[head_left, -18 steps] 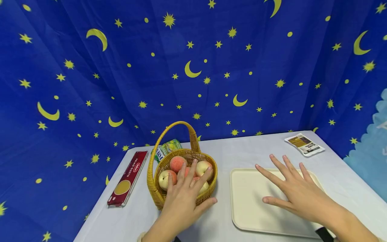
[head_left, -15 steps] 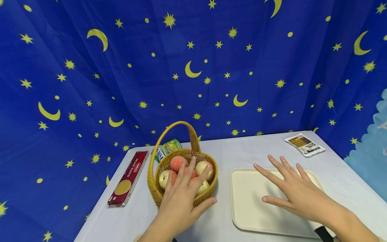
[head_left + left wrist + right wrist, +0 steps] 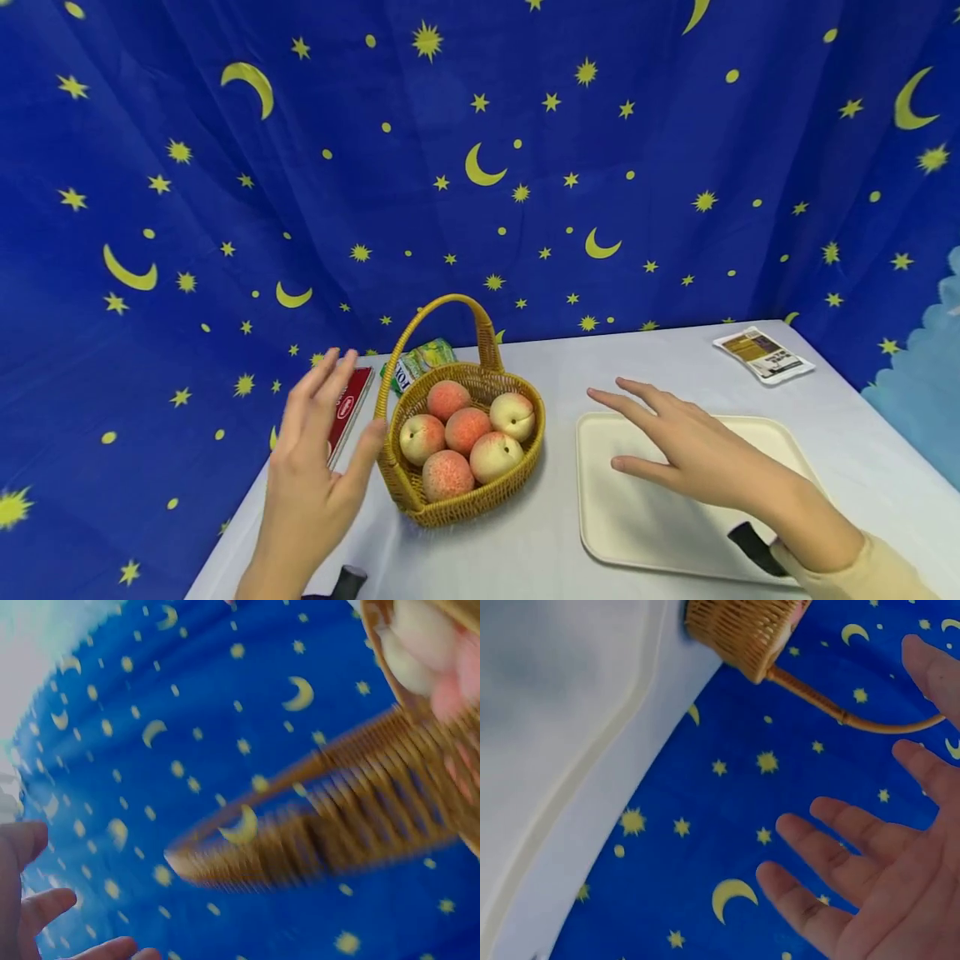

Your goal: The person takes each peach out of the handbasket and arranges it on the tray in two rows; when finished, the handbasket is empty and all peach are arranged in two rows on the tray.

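A wicker basket [image 3: 468,454] with an arched handle is seen on the white table [image 3: 525,550], left of the middle, and five peaches [image 3: 465,442] are lying inside it. The left hand [image 3: 311,475] is raised just beside the left side of the basket, with the fingers spread and almost straight and the palm turned toward the basket; nothing is held by it, and it cannot be told from the head view whether the thumb touches the rim. In the left wrist view the basket [image 3: 360,825] is shown blurred and close, and only the tips of relaxed fingers [image 3: 45,907] are seen at the lower left corner. The right hand [image 3: 690,454] is held flat over the cream tray [image 3: 645,533], which lies on the table to the right of the basket, near it but apart. Its fingers are stretched out and point toward the basket, and nothing is gripped. In the right wrist view the open fingers [image 3: 855,832] are seen apart from each other, with the basket [image 3: 742,630] at the top. A red pasta box [image 3: 348,408] is lying behind the left hand, a green packet [image 3: 416,362] is behind the basket, and a small white packet [image 3: 763,354] lies at the far right corner of the table. A blue cloth [image 3: 480,167] with yellow stars and moons hangs behind.
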`<action>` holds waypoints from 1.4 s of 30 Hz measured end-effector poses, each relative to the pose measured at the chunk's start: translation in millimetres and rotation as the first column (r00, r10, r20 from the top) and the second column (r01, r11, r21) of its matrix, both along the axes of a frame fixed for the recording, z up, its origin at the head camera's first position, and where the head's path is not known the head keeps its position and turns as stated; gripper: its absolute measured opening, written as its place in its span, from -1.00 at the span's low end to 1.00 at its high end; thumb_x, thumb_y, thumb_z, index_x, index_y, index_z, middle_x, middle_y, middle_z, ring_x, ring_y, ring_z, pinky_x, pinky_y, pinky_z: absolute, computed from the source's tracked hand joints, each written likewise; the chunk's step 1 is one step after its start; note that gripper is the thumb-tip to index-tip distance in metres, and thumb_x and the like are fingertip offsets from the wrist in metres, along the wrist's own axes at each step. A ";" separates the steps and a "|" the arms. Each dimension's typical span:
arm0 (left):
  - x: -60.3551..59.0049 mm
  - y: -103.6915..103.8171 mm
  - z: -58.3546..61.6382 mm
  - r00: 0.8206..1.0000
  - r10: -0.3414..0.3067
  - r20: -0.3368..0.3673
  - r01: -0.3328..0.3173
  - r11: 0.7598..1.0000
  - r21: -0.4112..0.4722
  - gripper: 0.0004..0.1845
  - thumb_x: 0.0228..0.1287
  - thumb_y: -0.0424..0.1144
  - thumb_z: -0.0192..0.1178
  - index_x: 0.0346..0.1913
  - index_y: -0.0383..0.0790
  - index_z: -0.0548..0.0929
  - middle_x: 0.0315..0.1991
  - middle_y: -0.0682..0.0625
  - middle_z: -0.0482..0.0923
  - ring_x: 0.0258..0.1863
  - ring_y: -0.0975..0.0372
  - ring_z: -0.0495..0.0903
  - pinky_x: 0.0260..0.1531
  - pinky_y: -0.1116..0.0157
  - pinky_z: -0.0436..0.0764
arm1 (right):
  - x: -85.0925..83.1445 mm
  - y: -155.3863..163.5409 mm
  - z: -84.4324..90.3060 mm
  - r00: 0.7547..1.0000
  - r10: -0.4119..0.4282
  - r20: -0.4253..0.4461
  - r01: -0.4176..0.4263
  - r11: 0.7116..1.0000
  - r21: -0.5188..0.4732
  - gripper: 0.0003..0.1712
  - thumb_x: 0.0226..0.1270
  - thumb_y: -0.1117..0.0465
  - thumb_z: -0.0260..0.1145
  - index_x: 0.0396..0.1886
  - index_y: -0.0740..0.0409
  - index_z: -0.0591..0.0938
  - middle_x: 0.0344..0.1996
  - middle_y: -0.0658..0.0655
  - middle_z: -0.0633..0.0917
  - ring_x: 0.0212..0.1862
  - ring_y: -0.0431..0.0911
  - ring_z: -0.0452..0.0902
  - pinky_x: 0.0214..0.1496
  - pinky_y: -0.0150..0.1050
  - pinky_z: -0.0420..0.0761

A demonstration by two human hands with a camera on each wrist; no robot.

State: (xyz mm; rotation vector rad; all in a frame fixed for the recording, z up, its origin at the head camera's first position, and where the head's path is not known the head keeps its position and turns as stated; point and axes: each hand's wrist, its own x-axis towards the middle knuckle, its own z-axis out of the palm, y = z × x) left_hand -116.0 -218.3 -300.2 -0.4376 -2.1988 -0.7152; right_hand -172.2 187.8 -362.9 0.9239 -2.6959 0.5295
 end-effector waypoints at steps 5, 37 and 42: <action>-18.1 -33.4 -13.5 0.981 0.079 0.177 -0.100 0.988 0.117 -0.29 0.60 -0.24 0.22 0.67 0.29 0.29 0.60 -0.05 0.39 0.52 -0.01 0.46 0.24 0.58 0.51 | -24.0 -16.1 -2.1 0.993 0.059 0.105 -0.050 0.994 -0.092 -0.18 0.54 -0.17 0.38 0.69 -0.27 0.31 0.50 0.19 0.52 0.47 0.22 0.52 0.36 0.34 0.58; -94.1 -71.1 -142.2 0.574 -0.440 0.690 -0.147 0.774 0.616 -0.38 0.77 -0.14 -0.08 0.74 0.09 0.07 0.60 -0.33 0.24 0.51 -0.16 0.40 0.32 -0.09 0.65 | -130.8 -140.1 6.3 0.646 0.451 0.616 -0.123 0.857 -0.500 -0.21 0.60 0.06 0.33 0.70 -0.09 0.25 0.63 0.21 0.36 0.62 0.22 0.31 0.61 0.21 0.38; -95.9 -69.8 -150.8 0.564 -0.475 0.676 -0.157 0.741 0.653 -0.41 0.77 -0.10 -0.10 0.72 0.04 0.13 0.58 -0.30 0.29 0.52 -0.10 0.37 0.37 -0.19 0.54 | -135.4 -167.0 5.0 0.620 0.469 0.628 -0.139 0.854 -0.501 -0.24 0.61 0.11 0.33 0.69 -0.11 0.28 0.59 0.25 0.43 0.63 0.19 0.31 0.63 0.18 0.37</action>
